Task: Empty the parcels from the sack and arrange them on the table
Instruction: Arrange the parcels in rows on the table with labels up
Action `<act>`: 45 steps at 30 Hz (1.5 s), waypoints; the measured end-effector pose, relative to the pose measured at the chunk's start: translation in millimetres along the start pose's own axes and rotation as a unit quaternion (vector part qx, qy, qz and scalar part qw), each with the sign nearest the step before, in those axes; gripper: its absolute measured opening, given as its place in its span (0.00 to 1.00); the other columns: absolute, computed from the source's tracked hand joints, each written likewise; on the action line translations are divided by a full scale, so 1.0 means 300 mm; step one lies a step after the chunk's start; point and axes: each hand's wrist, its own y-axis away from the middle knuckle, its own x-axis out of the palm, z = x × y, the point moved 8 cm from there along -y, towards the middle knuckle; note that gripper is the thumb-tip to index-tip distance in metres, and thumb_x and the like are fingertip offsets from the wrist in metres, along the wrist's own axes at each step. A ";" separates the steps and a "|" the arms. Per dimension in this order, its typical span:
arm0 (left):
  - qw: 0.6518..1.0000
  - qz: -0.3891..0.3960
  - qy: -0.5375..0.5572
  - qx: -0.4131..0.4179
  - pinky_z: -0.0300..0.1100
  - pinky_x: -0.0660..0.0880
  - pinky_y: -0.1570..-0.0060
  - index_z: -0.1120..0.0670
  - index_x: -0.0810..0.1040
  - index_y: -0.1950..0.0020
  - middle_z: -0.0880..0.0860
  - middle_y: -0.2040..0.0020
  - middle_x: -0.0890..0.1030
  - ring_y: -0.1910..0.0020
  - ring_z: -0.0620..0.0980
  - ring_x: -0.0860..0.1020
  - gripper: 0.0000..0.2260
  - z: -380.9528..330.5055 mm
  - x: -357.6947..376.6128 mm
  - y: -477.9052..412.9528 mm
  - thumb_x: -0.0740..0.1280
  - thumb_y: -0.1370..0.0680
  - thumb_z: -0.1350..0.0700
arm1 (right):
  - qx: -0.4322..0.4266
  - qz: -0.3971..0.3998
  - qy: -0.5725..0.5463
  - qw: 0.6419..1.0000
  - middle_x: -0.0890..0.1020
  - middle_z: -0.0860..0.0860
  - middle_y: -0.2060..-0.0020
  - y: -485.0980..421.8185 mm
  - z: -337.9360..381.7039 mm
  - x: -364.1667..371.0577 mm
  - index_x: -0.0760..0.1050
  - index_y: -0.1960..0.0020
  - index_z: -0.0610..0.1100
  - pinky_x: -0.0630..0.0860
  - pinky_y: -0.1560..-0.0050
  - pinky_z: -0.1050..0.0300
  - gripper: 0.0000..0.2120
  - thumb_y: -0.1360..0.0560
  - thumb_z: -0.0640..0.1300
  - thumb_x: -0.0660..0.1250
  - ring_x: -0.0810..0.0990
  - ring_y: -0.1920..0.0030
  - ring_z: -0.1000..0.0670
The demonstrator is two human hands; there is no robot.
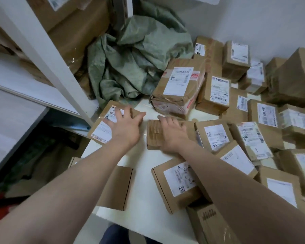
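Labelled brown cardboard parcels (217, 136) crowd the tabletop (143, 184) beside a crumpled green sack (136, 55). The left hand (125, 124) rests flat on one. I cannot tell the right hand's (173, 132) grip.

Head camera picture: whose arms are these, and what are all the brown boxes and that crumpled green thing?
The camera sits on a person's head, looking down, so you see their own two arms. The left hand rests flat on a labelled box at the table's left edge. The right hand lies on a plain brown box. The white table carries many more cardboard parcels with stickers, mostly on the right. The crumpled green thing behind them is the sack.
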 end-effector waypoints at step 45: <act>0.959 0.127 0.126 0.218 0.47 0.71 0.48 0.50 0.66 0.28 0.58 0.37 0.74 0.38 0.60 0.73 0.20 -0.282 0.162 0.442 0.59 0.20 0.50 | 0.373 0.094 -0.343 0.857 0.80 0.43 0.49 0.737 -0.022 0.266 0.68 0.35 0.44 0.84 0.55 0.44 0.17 0.22 0.47 0.59 0.86 0.59 0.40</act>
